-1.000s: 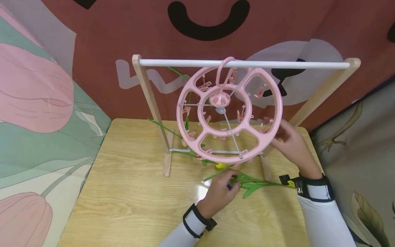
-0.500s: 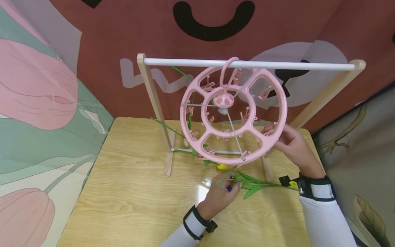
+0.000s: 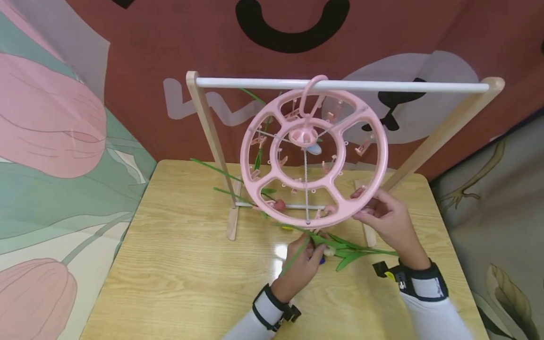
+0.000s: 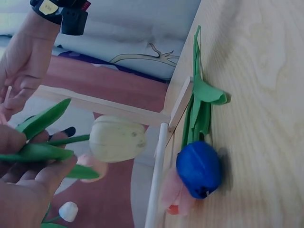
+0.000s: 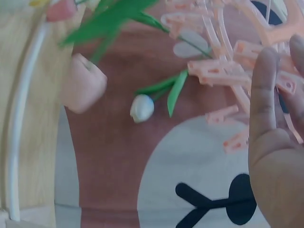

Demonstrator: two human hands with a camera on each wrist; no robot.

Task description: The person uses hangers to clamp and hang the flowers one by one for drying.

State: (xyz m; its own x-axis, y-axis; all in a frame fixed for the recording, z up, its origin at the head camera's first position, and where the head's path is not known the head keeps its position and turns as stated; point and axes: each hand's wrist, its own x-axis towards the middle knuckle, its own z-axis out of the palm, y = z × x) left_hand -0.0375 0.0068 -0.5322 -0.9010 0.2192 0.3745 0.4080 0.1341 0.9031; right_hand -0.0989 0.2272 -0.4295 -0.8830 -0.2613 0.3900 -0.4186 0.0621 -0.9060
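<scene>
My left hand (image 3: 297, 264) pinches the stem of a cream-white artificial tulip (image 4: 118, 138) between thumb and fingers, its green leaves spreading over the fingertips. Above it hangs a pink round clip hanger (image 3: 366, 204), hooked over a white rail. My right hand (image 3: 388, 222) is at the ring's lower right edge, fingers partly hidden behind it. In the right wrist view those fingers hold a pink clothespin (image 5: 249, 54) of the hanger. A white tulip (image 5: 142, 108) and a pale pink tulip (image 5: 83, 85) hang below other clips.
On the wooden table (image 3: 170, 264), a blue tulip (image 4: 199, 168) lies over a pink tulip (image 4: 175, 192), leaves toward the right. The rack's wooden uprights (image 3: 208, 127) and low white bar (image 4: 156, 175) frame the hanger. Green stems (image 3: 212, 168) jut out left. Printed cloth (image 3: 140, 94) covers the walls behind.
The hanger ring has turned, its front string swinging left. My right hand has moved down and slightly left along with it. The cream-white tulip in my left hand now shows beside the fingers.
</scene>
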